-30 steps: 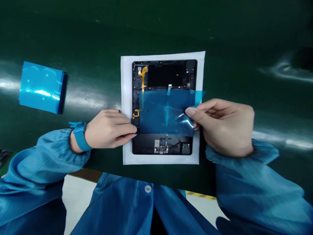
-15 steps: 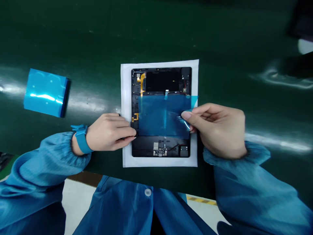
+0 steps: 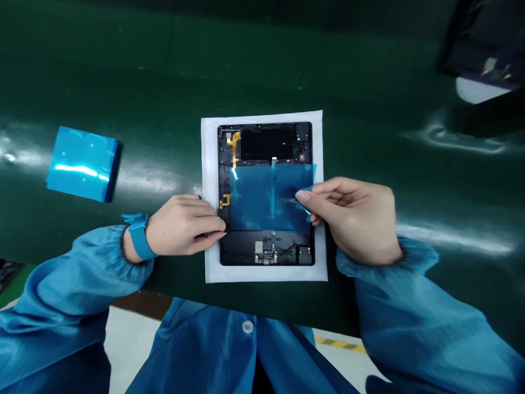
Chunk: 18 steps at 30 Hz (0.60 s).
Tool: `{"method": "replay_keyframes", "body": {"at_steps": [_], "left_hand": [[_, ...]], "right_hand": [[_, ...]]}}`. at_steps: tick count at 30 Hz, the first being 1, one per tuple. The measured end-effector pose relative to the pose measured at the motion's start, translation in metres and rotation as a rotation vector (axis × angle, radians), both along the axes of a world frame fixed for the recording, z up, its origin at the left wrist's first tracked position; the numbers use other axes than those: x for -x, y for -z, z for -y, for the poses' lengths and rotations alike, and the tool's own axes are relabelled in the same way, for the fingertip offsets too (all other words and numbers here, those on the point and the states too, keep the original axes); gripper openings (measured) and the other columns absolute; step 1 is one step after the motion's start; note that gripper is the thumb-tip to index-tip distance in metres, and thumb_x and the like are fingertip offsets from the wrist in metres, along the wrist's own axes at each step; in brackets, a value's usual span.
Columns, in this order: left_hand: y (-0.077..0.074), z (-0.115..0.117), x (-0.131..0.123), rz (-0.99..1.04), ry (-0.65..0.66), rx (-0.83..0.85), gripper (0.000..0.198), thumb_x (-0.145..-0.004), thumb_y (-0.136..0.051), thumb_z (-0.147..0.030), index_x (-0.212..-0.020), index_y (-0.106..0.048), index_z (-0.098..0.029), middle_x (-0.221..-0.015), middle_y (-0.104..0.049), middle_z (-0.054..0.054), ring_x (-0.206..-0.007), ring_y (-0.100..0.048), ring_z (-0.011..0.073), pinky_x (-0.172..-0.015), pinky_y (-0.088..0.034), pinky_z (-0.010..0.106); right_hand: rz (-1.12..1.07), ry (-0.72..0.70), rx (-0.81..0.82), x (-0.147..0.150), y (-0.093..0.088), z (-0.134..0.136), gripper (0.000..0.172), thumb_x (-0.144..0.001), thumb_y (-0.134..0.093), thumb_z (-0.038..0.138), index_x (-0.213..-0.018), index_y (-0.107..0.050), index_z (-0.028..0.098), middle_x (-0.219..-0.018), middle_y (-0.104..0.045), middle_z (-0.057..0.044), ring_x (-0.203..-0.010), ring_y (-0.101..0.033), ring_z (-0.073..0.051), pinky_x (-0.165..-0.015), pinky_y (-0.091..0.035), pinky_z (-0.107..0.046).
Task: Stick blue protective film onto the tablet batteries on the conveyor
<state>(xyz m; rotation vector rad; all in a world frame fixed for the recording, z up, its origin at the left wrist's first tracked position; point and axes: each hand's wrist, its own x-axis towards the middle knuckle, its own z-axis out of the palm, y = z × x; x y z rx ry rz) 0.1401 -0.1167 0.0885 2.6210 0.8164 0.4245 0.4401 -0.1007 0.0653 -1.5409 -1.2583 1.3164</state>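
Note:
An opened tablet (image 3: 246, 249) lies on a white sheet (image 3: 211, 164), its circuit board and orange flex cables exposed. A translucent blue film (image 3: 254, 202) covers its middle part. My right hand (image 3: 356, 216) pinches the film's right edge between thumb and fingers, and the film bends there. My left hand (image 3: 186, 224) rests at the tablet's left side with fingers curled and thumb and index tips close together, near the film's lower left corner. Whatever those fingertips hold, if anything, is hidden.
A stack of shiny blue films (image 3: 82, 164) lies to the left on the green tabletop (image 3: 164, 82). A dark object (image 3: 484, 44) stands at the far right, with a white piece (image 3: 478, 90) by it. The table's near edge runs in front of my body.
The view has shifted slightly. My right hand has moved a little left with the film's right edge, which now sticks out less past the tablet. My left hand stays at the tablet's side.

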Motion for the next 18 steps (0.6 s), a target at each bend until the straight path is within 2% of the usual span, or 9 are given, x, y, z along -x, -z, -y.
{"method": "replay_keyframes", "body": {"at_steps": [18], "left_hand": [[0.0006, -0.0005, 0.0003, 0.034, 0.002, 0.007, 0.016, -0.098, -0.057, -0.024, -0.088, -0.068, -0.019, -0.070, -0.066, 0.000, -0.063, -0.060, 0.0139, -0.061, -0.044, 0.030]], "right_hand": [[0.001, 0.010, 0.020, 0.0020, -0.0007, -0.0010, 0.025, -0.072, -0.089, 0.038, -0.076, -0.071, 0.020, -0.058, -0.064, 0.003, -0.042, -0.055, -0.008, -0.042, -0.050, -0.022]]}}
